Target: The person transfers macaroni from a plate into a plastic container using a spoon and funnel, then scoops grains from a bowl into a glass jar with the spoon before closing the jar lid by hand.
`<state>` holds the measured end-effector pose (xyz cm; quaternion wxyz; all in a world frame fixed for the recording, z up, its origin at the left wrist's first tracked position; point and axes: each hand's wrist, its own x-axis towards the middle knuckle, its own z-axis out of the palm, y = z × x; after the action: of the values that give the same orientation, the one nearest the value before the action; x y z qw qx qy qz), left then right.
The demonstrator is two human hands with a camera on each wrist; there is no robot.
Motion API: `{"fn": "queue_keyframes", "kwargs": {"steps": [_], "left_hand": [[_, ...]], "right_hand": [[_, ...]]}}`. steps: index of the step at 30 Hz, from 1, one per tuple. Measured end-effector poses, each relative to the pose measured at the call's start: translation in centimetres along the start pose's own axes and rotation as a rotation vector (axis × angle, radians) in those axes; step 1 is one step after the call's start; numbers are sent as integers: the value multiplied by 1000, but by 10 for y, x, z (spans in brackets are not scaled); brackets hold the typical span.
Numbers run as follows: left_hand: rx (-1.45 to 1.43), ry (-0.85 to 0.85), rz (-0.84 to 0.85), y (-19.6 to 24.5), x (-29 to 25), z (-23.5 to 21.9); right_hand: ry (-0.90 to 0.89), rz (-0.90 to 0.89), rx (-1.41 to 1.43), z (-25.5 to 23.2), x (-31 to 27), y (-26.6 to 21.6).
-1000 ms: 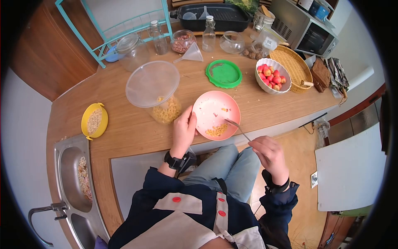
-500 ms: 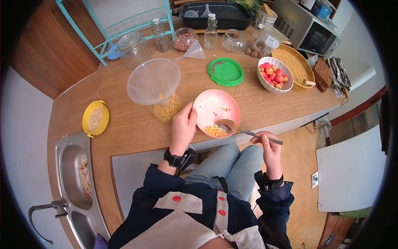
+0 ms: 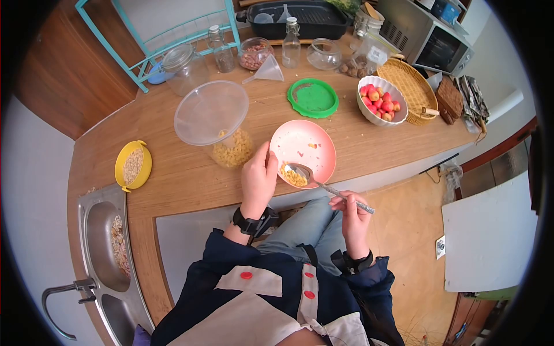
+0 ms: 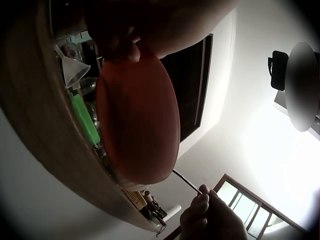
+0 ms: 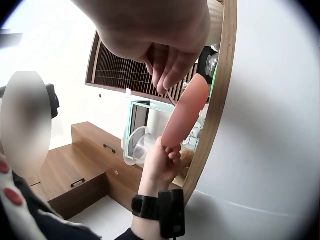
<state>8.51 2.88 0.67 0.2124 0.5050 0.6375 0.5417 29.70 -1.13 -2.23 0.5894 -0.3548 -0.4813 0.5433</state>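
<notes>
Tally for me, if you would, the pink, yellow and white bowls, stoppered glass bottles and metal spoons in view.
Pink bowl: 1
Yellow bowl: 1
White bowl: 1
Stoppered glass bottles: 2
Metal spoon: 1
Total: 6

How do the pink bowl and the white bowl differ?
The left hand grips the pink bowl, while the white bowl sits on the counter. The pink bowl has a smooth rim, the white bowl a scalloped one. The pink bowl holds yellow pieces, the white bowl red fruit. Both are round.
</notes>
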Motion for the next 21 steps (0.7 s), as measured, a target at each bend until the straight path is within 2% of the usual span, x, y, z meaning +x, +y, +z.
{"fn": "queue_keyframes", "kwargs": {"steps": [8, 17, 21], "left_hand": [[90, -7, 36, -6, -4, 6], [78, -1, 40, -7, -2, 7], [66, 15, 46, -14, -3, 11]], "right_hand": [[21, 27, 68, 15, 0, 0], [34, -33, 63, 23, -11, 7], [104, 40, 251, 22, -7, 11]]}}
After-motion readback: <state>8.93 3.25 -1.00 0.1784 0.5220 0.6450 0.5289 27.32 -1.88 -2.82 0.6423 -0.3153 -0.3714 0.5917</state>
